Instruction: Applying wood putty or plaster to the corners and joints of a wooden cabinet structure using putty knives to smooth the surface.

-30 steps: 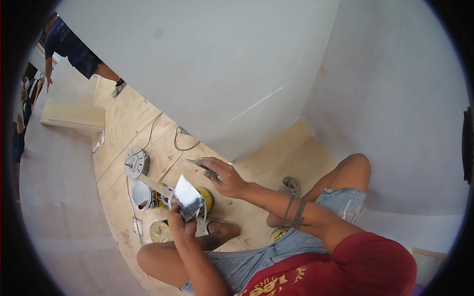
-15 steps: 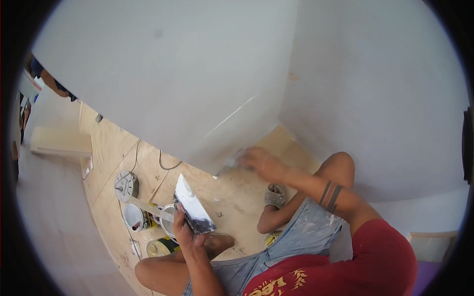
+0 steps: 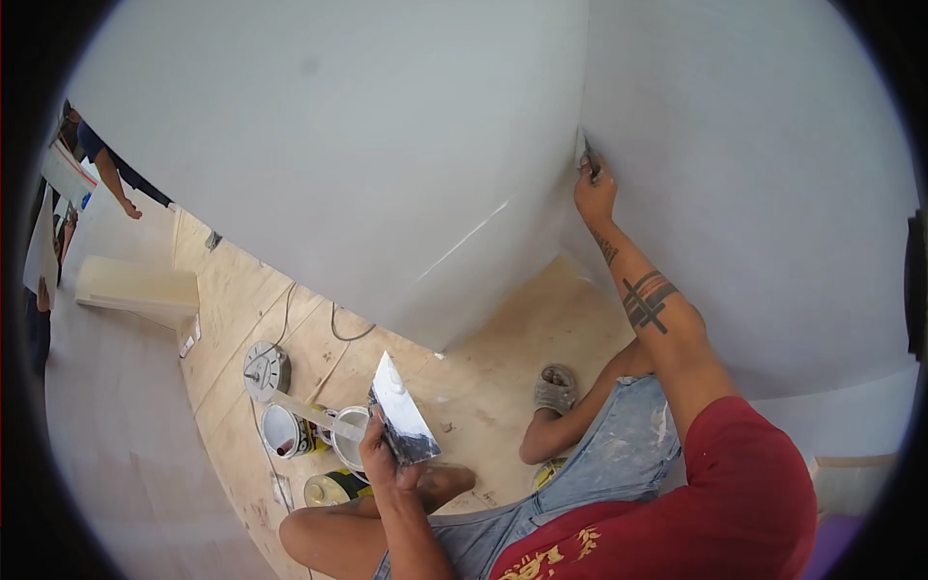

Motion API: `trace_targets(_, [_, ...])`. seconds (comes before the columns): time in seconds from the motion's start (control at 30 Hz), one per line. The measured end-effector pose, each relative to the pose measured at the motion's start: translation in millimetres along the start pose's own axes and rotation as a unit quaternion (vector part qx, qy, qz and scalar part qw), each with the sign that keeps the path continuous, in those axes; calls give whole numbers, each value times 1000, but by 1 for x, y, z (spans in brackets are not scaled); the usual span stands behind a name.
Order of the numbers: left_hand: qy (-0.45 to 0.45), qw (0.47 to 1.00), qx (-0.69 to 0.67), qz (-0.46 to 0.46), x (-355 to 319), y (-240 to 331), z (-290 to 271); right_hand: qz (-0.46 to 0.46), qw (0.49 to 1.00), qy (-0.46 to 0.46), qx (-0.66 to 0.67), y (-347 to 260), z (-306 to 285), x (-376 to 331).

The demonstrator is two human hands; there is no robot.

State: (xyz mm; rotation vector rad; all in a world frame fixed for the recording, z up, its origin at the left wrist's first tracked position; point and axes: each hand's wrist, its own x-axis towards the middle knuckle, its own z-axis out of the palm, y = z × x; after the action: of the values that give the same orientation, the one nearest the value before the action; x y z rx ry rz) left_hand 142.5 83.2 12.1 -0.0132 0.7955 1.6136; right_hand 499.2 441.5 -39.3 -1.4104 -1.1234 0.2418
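White filler streaks the broad steel blade of the plastering trowel [image 3: 404, 411], which the left hand [image 3: 382, 462] grips by its lower edge, fingers closed around it, blade tilted upward above the lap. The right hand [image 3: 594, 188] is raised to the inside corner [image 3: 583, 116] where two pale grey wall panels meet; its fingers are closed on a small putty knife [image 3: 588, 155], whose tip touches the seam. The person squats on a plywood floor [image 3: 503, 367], knees bent, one foot in a dusty shoe [image 3: 555, 389]. Just beside the left hand stand open tins: a white paint can [image 3: 280, 430], a second can [image 3: 350, 425] partly behind the trowel, and a yellow-sided tin [image 3: 329, 488] near the knee. A flat stick [image 3: 304, 411] lies across the cans. A round grey disc-shaped tool [image 3: 266, 369] with a cord sits farther out.

Risks, as judged: the tilted trowel could shed its filler onto the lap or floor if the wrist sags; the squatting stance near open tins could tip one; uneven pressure at the corner could gouge the seam.

Hard to make out: the putty knife's blade is mostly hidden by the fingers; the tins' contents are unclear. Another person's arm [image 3: 114, 179] is cut off at the left rim.
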Motion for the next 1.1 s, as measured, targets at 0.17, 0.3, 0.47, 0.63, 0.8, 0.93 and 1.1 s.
trace_targets(0.17, [-9, 1000, 0, -1, -1, 6, -6, 33, 999, -15, 12, -12, 14, -32])
trace_targets(0.3, [-3, 1000, 1, -3, 6, 5, -12, -65, 996, 14, 53, -14, 36, -95])
trace_targets(0.47, [38, 999, -7, 14, 6, 18, -19, -15, 988, -68, 139, -87, 53, -200])
trace_targets(0.63, [103, 993, -26, 46, 7, 26, -28, -30, 981, -144, 127, -138, 62, -295])
trace_targets(0.8, [96, 990, -27, 103, 6, 54, -40, -101, 900, -358, 228, -182, 68, -357])
trace_targets(0.93, [55, 993, -71, 81, 0, 73, -69, -110, 837, -431, 319, -199, 46, -347])
trace_targets(1.1, [-4, 998, -62, -19, -9, 49, -39, -336, 732, -461, 373, -214, -12, -286])
